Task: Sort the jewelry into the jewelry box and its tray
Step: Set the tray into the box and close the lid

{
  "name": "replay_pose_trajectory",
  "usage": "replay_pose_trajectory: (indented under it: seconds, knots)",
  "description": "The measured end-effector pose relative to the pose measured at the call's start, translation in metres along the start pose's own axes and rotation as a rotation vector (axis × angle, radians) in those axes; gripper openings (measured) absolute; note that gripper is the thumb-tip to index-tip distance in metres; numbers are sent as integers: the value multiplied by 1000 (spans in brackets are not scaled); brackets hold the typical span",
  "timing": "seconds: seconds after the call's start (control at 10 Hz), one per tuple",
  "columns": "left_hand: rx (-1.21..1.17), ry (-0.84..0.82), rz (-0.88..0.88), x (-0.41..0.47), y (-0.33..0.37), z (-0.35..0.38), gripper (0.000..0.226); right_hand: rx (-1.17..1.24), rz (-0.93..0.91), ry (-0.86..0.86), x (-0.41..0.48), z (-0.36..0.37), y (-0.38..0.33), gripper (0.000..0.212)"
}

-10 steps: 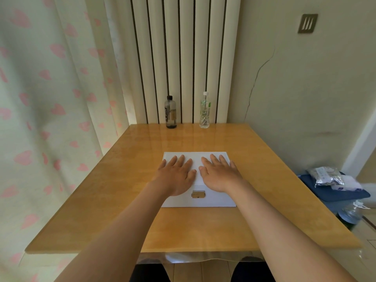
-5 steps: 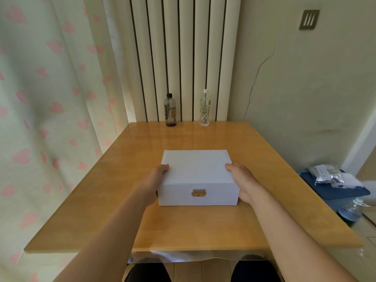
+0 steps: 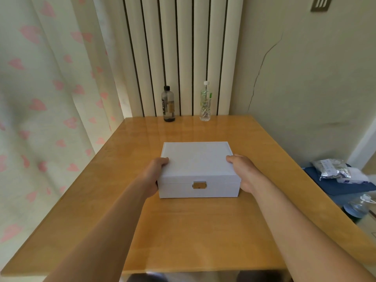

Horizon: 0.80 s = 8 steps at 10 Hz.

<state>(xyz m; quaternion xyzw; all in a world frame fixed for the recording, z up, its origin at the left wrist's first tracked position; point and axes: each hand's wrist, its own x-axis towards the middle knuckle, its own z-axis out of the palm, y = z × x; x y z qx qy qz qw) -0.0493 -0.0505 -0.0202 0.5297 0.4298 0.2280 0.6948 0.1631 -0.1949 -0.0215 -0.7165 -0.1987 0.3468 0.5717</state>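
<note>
The white jewelry box sits closed in the middle of the wooden worktop, its brass clasp facing the near edge, so the lid can be lifted from the person's side. The left hand clasps the box's left side and the right hand its right side, each thumb hooked over the lid's edge; the other fingers are hidden behind the walls. This grip looks meant to steady or square the box before opening. No loose jewelry shows. A dark bottle and a clear bottle stand well apart at the far edge.
</note>
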Motion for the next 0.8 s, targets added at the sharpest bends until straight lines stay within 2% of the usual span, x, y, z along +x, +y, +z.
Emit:
replay_pose_trajectory:
  seconds: [0.2, 0.6, 0.7, 0.8]
  knots:
    - [12, 13, 23, 34, 10, 6, 24, 10, -9, 0, 33, 4, -10, 15]
    - [62, 21, 105, 44, 4, 6, 24, -9, -50, 15, 41, 6, -2, 23]
    - [183, 109, 163, 46, 7, 9, 52, -154, -65, 31, 40, 6, -4, 23]
    - [309, 196, 279, 38, 22, 13, 65, -342, -180, 115, 31, 6, -17, 19]
